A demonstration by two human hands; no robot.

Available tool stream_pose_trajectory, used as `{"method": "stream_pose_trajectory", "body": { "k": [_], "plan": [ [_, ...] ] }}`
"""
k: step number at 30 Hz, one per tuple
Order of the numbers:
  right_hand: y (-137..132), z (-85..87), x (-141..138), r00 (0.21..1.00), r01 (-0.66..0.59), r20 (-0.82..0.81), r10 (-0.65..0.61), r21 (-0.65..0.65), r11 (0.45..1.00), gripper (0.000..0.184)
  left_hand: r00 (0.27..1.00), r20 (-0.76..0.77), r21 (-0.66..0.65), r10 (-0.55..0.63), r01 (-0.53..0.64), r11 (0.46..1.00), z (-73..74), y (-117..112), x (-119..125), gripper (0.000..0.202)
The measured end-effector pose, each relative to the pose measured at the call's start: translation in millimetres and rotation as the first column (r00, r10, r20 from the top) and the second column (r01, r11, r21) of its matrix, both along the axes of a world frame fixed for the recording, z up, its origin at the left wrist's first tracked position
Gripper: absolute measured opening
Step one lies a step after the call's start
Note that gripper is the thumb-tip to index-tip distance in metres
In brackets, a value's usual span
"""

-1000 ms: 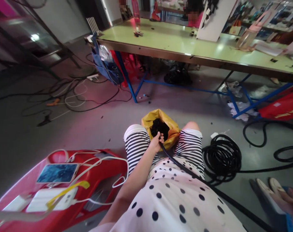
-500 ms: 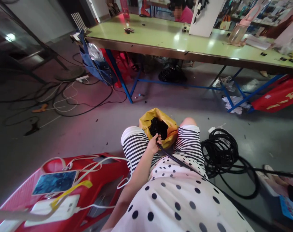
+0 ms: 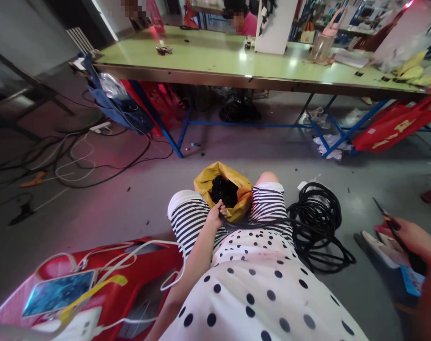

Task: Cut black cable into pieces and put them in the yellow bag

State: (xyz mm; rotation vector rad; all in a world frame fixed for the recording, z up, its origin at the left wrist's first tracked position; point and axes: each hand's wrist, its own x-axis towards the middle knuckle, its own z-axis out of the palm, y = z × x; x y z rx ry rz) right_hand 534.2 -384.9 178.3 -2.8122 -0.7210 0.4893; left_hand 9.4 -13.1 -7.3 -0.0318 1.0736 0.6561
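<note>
My left hand [image 3: 215, 217] is closed around the end of a black hose [image 3: 258, 223] at the mouth of a yellow bag [image 3: 204, 182] that sits between my knees. The bag holds a dark heap of black pieces [image 3: 224, 191]. The hose runs right across my lap to a black coil [image 3: 320, 222] on the floor. At the right edge, my right hand [image 3: 412, 240] is closed on a dark pointed tool [image 3: 388, 219], perhaps scissors, well apart from the hose.
A long green table [image 3: 215, 59] on blue legs stands ahead, with another person seated behind it. A red stool [image 3: 130, 272] at my lower left carries a phone [image 3: 55, 299] and white cables. Loose wires [image 3: 69, 161] lie on the left floor; a red bag [image 3: 393, 130] hangs right.
The view has swung right and down a little. My right hand with the tool has come into view at the right. The hose now lies lower across my lap; my left hand keeps its grip.
</note>
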Motion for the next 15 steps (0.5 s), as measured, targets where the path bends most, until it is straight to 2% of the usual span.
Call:
{"method": "stream_pose_trajectory", "body": {
  "k": [2,4,7,10,11,13,15],
  "plan": [
    [32.9,-13.2,-26.0,0.999,-0.042,-0.010,0.043,0.084,0.996,0.034,0.998,0.019,0.024,0.057,-0.057,0.998,5.9,-0.5,3.0,0.041],
    [81.2,-30.7,-68.6,0.982,-0.151,-0.081,0.173,0.228,0.962,0.037,0.996,0.051,0.062,0.079,-0.082,0.995,15.0,-2.1,7.5,0.041],
    [163.1,-60.9,-153.3,0.889,-0.248,-0.229,0.395,0.484,0.839,0.051,0.995,0.087,0.143,0.054,-0.066,0.987,35.6,-4.2,16.3,0.040],
    [228.1,-86.6,-242.2,0.718,-0.247,-0.386,0.580,0.637,0.730,0.054,0.991,0.132,0.263,0.018,-0.053,0.963,61.6,-1.4,21.2,0.033],
    [242.6,-92.6,-268.7,0.650,-0.243,-0.443,0.617,0.648,0.722,0.052,0.989,0.145,0.306,0.008,-0.052,0.951,70.6,1.0,20.8,0.030],
    [260.8,-100.3,-313.6,0.508,-0.158,-0.567,0.648,0.679,0.717,0.053,0.988,0.156,0.376,0.012,-0.070,0.924,88.0,7.2,17.6,0.029],
    [267.6,-103.0,-346.3,0.333,-0.135,-0.694,0.639,0.635,0.760,0.053,0.987,0.152,0.427,0.042,-0.104,0.898,103.4,13.5,13.5,0.032]
  ]
}}
